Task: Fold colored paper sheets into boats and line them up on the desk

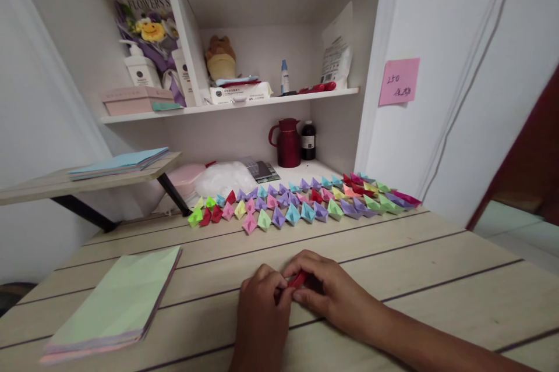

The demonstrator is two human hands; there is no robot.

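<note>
Above a pale, striped wooden counter, the left hand and right hand both pinched a small, folded red paper piece in their fingers, its long side slanting away toward the right, both hands touching it.

Red jug beside dark bottle

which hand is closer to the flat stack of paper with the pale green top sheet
Left. The left hand is to the right of the flat, green-topped paper stack, not touching it; the right hand is farther right, beyond the left one.
</note>
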